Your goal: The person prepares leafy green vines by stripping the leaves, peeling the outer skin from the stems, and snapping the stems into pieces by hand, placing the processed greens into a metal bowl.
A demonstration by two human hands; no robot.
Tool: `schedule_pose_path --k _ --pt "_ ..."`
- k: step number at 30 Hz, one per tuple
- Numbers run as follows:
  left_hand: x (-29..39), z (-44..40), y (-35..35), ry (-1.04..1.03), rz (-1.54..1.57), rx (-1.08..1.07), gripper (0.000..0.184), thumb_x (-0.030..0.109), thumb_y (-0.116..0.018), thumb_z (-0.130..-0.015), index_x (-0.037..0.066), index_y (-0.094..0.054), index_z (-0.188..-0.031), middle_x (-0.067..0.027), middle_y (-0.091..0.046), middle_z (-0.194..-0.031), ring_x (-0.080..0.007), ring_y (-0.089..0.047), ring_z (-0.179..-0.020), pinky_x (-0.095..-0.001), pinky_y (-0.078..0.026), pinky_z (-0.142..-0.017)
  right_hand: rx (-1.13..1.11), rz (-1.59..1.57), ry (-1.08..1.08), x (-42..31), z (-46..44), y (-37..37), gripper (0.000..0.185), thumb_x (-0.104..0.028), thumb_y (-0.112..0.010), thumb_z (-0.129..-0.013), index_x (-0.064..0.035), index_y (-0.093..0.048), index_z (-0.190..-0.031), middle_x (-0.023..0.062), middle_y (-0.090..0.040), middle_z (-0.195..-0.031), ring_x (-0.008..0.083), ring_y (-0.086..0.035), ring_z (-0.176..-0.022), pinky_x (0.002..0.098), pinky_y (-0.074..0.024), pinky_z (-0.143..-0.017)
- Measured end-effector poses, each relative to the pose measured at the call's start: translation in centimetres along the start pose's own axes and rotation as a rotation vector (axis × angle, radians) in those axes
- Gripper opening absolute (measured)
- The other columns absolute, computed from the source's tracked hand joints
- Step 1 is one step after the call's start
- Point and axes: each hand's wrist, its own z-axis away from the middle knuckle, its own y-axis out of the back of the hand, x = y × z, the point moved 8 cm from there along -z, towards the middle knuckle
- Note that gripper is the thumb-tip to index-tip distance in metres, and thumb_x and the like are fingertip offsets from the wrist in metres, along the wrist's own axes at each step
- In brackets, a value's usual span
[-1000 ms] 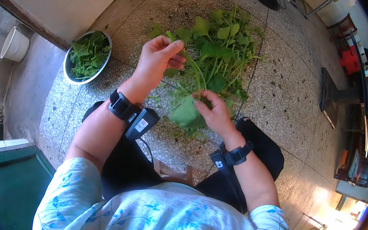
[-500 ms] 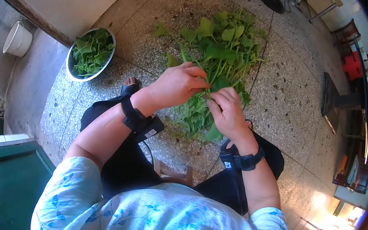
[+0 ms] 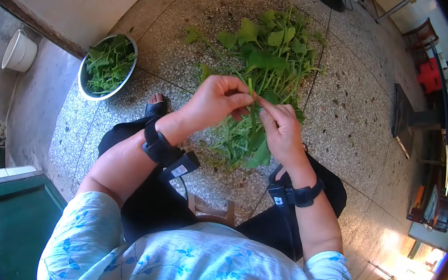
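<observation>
My left hand (image 3: 218,99) pinches a short green stem (image 3: 250,86) between thumb and fingers, its tip poking up above them. Close against it, my right hand (image 3: 282,129) has thumb and index finger drawn together on the same stem, just below the tip. Part of the stem is hidden by the fingers. Beyond both hands, a heap of leafy green vines (image 3: 266,61) is spread on the floor. Under the hands lie thin pale-green trimmings (image 3: 229,140) and a broad leaf (image 3: 260,155).
A white-rimmed bowl (image 3: 80,80) filled with picked greens stands on the speckled floor (image 3: 347,121) to the left. A white bucket (image 3: 20,51) is farther left. A dark table base (image 3: 403,121) stands at right. A green door panel (image 3: 13,221) is at lower left.
My left hand has turned and its fingers have shifted, so the stem's tip now shows above them. My right hand has moved slightly to the right and down.
</observation>
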Motion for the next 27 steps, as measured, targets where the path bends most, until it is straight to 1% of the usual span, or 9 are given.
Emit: schedule_pose_path --k 9,13,15,17,18,22,24,26,27 --pt "1.7 -0.1 6.4 -0.054 0.317 0.133 0.015 0.015 -0.05 -0.085 0.003 -0.055 -0.093 -0.0067 -0.06 -0.089 -0.0131 -0.06 -0.072 -0.0227 -0.047 -0.057 -0.206 -0.093 -0.09 3.4 1.9 -3.0 0.014 -0.016 -0.056 -0.076 -0.0071 -0.064 -0.084 0.0074 -0.059 -0.072 0.0232 -0.05 -0.076 0.0322 -0.0392 -0.069" --pt "1.7 -0.2 7.9 -0.057 0.243 0.183 0.013 0.014 -0.049 -0.085 0.004 -0.053 -0.092 -0.0055 -0.059 -0.086 -0.0128 -0.059 -0.072 -0.0225 -0.047 -0.056 -0.363 0.238 0.009 4.4 3.5 -5.2 0.023 -0.016 -0.056 -0.076 -0.0036 -0.06 -0.095 0.014 -0.057 -0.091 0.0274 -0.051 -0.082 0.0363 -0.0387 -0.077" --pt "1.0 -0.2 6.4 -0.021 0.2 0.106 0.013 0.014 -0.049 -0.085 0.004 -0.053 -0.091 -0.0053 -0.058 -0.086 -0.0126 -0.059 -0.072 -0.0228 -0.047 -0.057 -0.303 0.147 0.022 3.4 1.8 -4.4 0.027 -0.017 -0.056 -0.078 -0.0014 -0.058 -0.1 0.0151 -0.055 -0.096 0.0243 -0.052 -0.083 0.0333 -0.0393 -0.076" --pt "0.5 -0.1 4.2 0.01 0.154 0.025 0.012 0.014 -0.049 -0.085 0.004 -0.053 -0.091 -0.005 -0.058 -0.086 -0.0124 -0.058 -0.072 -0.0231 -0.048 -0.058 -0.262 -0.399 -0.213 1.7 -0.2 -3.4 0.025 -0.017 -0.055 -0.08 -0.0007 -0.058 -0.099 0.0109 -0.057 -0.09 0.0191 -0.053 -0.08 0.0289 -0.0401 -0.073" --pt "0.5 0.0 3.1 0.011 0.163 -0.006 0.012 0.014 -0.049 -0.085 0.004 -0.052 -0.091 -0.0049 -0.058 -0.085 -0.0124 -0.058 -0.073 -0.0236 -0.048 -0.059 -0.246 -0.497 -0.221 1.8 -0.3 -3.8 0.022 -0.017 -0.054 -0.082 0.0003 -0.059 -0.096 0.006 -0.055 -0.078 0.0121 -0.052 -0.069 0.0232 -0.0394 -0.061" --pt "1.3 0.4 1.8 -0.069 0.114 -0.021 0.011 0.011 -0.049 -0.084 0.002 -0.052 -0.091 -0.0057 -0.058 -0.085 -0.0135 -0.058 -0.077 -0.0255 -0.048 -0.063 -0.39 -0.658 -0.423 2.2 0.0 -4.8 0.018 -0.015 -0.055 -0.081 -0.0007 -0.06 -0.09 0.0013 -0.05 -0.067 0.008 -0.045 -0.057 0.0215 -0.0348 -0.05" --pt "2.0 0.8 1.5 -0.131 0.062 -0.006 0.011 0.008 -0.051 -0.083 0.002 -0.053 -0.091 -0.0066 -0.058 -0.086 -0.0145 -0.058 -0.078 -0.0262 -0.048 -0.064 -0.345 -1.116 -0.572 2.5 0.3 -5.1 0.014 -0.016 -0.055 -0.082 -0.003 -0.059 -0.086 -0.0024 -0.044 -0.062 0.005 -0.038 -0.052 0.0192 -0.0286 -0.044" --pt "5.8 2.8 0.3 -0.632 -0.477 0.08 0.013 0.001 -0.056 -0.075 0.002 -0.055 -0.089 -0.0089 -0.057 -0.089 -0.02 -0.058 -0.082 -0.0283 -0.048 -0.066 -0.283 -1.331 -0.605 2.7 0.1 -5.1 0.015 -0.018 -0.055 -0.082 -0.0038 -0.059 -0.085 -0.0028 -0.043 -0.061 0.0052 -0.038 -0.052 0.0191 -0.0289 -0.044" --pt "5.8 2.9 0.0 -0.632 -0.476 0.08 0.013 0.001 -0.056 -0.075 0.002 -0.055 -0.089 -0.0089 -0.057 -0.089 -0.02 -0.058 -0.082 -0.0283 -0.048 -0.066 -0.219 -1.546 -0.635 2.7 0.0 -5.0 0.015 -0.019 -0.054 -0.083 -0.0047 -0.058 -0.084 -0.0032 -0.042 -0.06 0.0055 -0.037 -0.051 0.019 -0.0292 -0.044"
